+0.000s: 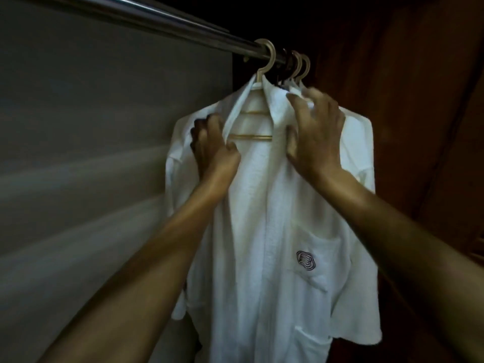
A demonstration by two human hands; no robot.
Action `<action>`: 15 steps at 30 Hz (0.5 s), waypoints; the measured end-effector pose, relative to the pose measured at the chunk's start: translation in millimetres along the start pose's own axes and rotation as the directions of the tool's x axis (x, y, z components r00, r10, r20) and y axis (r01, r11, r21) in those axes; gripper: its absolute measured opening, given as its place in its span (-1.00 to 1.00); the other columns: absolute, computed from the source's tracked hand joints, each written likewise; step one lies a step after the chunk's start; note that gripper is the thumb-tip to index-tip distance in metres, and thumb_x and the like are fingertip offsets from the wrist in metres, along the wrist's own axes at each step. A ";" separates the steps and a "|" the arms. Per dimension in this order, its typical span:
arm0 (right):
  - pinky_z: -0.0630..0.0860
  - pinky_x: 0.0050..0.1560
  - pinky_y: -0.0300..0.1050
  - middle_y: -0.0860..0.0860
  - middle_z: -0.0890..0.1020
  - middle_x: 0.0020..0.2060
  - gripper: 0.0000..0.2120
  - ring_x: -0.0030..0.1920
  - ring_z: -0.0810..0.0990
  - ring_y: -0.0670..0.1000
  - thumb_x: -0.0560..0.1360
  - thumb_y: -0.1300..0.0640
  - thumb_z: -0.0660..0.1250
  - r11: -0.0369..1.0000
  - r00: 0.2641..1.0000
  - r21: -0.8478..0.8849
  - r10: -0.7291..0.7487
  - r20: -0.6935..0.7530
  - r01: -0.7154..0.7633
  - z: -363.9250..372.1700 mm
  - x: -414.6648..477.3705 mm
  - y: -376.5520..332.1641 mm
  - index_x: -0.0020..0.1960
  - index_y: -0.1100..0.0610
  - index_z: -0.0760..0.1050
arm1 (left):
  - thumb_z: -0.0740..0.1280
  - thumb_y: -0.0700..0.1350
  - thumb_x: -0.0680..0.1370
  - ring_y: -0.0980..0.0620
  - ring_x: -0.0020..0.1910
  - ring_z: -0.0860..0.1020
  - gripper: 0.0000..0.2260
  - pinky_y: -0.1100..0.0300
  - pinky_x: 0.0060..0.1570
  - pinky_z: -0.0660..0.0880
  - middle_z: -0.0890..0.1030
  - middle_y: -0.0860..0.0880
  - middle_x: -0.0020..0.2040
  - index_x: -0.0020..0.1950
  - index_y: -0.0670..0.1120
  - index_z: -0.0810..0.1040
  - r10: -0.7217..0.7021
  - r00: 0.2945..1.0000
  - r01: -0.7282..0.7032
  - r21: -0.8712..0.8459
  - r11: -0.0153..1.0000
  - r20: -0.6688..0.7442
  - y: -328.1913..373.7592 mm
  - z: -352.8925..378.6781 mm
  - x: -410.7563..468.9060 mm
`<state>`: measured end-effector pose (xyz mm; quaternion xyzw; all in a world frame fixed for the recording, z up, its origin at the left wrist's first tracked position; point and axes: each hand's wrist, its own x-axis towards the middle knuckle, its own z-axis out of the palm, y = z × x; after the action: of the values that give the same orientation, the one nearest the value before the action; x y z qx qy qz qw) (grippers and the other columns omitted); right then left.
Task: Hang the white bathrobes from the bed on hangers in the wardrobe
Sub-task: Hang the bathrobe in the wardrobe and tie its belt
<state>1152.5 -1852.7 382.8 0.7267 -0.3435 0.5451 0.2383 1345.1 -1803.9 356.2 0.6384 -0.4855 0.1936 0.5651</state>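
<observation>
Rail [157, 24] comes in from the left. I have the left hand [214, 148] clamped on the left lapel of the white bathrobe [262, 205]. It hangs on a hanger [264, 72] in the wardrobe, with 2 more pale hooks [301, 65] just behind. Terry cloth: I judge it soft, floppy, fairly heavy, grippy, not fragile. I'd hold the thick collar and lapel edges near the shoulders. Right hand [314, 132] lies on the right collar with fingers spread and bent. It's blurred, so I can't tell if it grips.
</observation>
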 end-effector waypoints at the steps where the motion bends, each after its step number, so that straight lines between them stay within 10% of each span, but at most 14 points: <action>1: 0.40 0.22 0.09 0.16 0.48 0.28 -0.55 0.27 0.45 0.17 0.53 0.08 0.33 0.999 0.999 0.045 0.031 -0.011 -0.031 -2.1 -17.6 -5.6 0.41 0.11 0.43 | 0.34 -0.19 0.47 -0.13 0.27 0.45 -0.59 0.05 0.22 0.43 0.44 -0.10 0.29 0.31 -0.04 0.41 -0.073 0.997 0.073 -0.046 0.996 0.008 -9.4 3.0 -17.1; 9: 0.49 0.04 0.09 0.10 0.52 0.13 -0.33 0.12 0.52 0.15 0.38 -0.20 0.49 0.937 0.894 0.056 0.308 0.324 -0.344 46.8 -142.2 -25.4 0.32 0.15 0.42 | 0.27 -0.06 0.66 -0.17 0.29 0.57 -0.65 0.12 0.26 0.44 0.60 -0.14 0.30 0.42 -0.15 0.48 -0.365 0.849 0.427 -0.089 0.900 0.383 -83.9 40.4 -175.2; 15: 0.52 -0.02 0.16 0.14 0.58 -0.06 -0.84 -0.05 0.56 0.24 0.47 0.20 0.28 0.859 0.849 0.185 0.398 0.347 -0.478 63.6 -140.6 -24.6 0.04 0.20 0.50 | 0.20 0.19 0.64 -0.05 0.40 0.50 -0.46 -0.04 0.43 0.43 0.51 -0.02 0.46 0.59 0.05 0.31 -0.394 0.734 0.452 0.035 0.891 0.552 -105.2 21.6 -226.7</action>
<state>1187.3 -1848.8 230.6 0.7266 -0.4572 0.5107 -0.0469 1323.9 -1744.2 113.4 0.7305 -0.4768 -0.1550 0.4637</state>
